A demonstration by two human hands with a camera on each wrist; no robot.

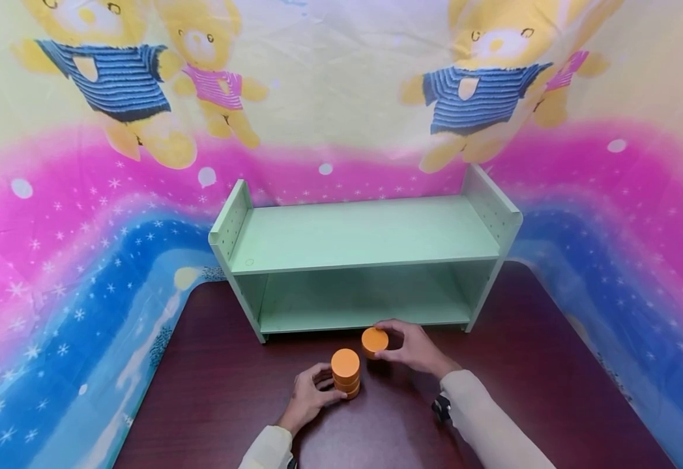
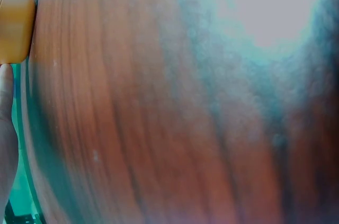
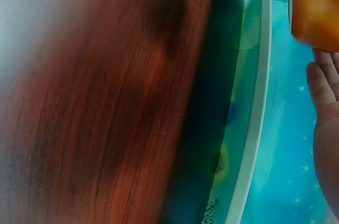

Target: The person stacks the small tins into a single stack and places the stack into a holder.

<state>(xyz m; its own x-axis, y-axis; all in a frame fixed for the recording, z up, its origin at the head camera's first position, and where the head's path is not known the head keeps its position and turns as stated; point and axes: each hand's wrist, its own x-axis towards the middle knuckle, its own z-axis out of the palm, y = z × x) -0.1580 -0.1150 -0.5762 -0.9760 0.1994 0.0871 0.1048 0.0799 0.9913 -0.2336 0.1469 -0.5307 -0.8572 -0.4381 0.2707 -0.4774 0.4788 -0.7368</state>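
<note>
An orange round container [image 1: 375,341] is pinched between the thumb and fingers of my right hand [image 1: 414,348], held above the table with a dark shadow below it. In the right wrist view the same container [image 3: 317,9] shows a smooth side and a pale edge. Left of it stands a stack of similar orange containers [image 1: 345,368], one on top of another. My left hand [image 1: 309,394] holds this stack from the left, thumb at the front and fingers behind. Only part of an orange container [image 2: 15,29] and a finger appear in the left wrist view.
Behind the hands, a pale green two-level shelf [image 1: 365,234] stands on the dark red-brown table [image 1: 212,391]. A printed cloth [image 1: 330,98] with teddy bears hangs at the back and along both sides. A dark wristband [image 1: 441,408] sits by the right sleeve.
</note>
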